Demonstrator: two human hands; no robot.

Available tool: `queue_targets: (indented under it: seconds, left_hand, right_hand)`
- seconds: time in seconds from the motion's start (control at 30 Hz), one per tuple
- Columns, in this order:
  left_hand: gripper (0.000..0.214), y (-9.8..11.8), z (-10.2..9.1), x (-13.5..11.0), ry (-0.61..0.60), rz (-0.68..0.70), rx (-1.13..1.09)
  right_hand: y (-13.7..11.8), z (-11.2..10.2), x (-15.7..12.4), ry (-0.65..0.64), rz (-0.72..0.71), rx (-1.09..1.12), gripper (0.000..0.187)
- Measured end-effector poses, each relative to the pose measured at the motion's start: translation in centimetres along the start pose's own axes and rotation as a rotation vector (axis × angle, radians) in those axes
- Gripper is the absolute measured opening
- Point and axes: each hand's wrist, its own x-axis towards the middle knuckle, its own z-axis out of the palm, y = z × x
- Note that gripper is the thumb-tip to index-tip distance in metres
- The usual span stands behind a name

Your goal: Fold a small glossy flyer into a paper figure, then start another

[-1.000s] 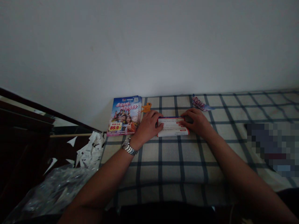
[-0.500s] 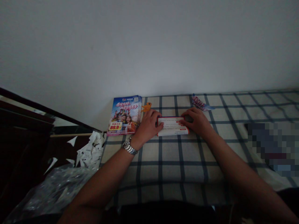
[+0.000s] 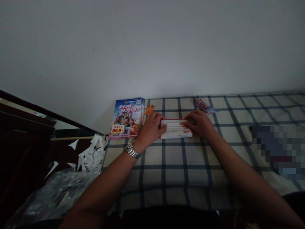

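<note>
A folded white leaflet with red print lies on the checked bedcover near the wall. My left hand, a metal watch on its wrist, presses flat on the leaflet's left end with fingers stretched out. On the right end rests my right hand, its fingers bent down onto the paper's edge. Just left of my left hand lies a stack of colourful flyers.
A small orange paper cut-out lies between the flyers and the wall. A folded colourful paper piece sits behind my right hand. White paper scraps and a clear plastic bag lie off the bed's left edge.
The leaflet's top flap has been pressed flatter, and my hands shifted only slightly on it.
</note>
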Motion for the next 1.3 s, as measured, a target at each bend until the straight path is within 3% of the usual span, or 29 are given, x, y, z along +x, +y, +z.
queue_targets:
  seconds: [1.3]
  left_hand:
    - [0.025, 0.02, 0.03, 0.00, -0.003, -0.011, 0.004]
  right_hand:
    - [0.15, 0.15, 0.00, 0.032, 0.020, -0.022, 0.018]
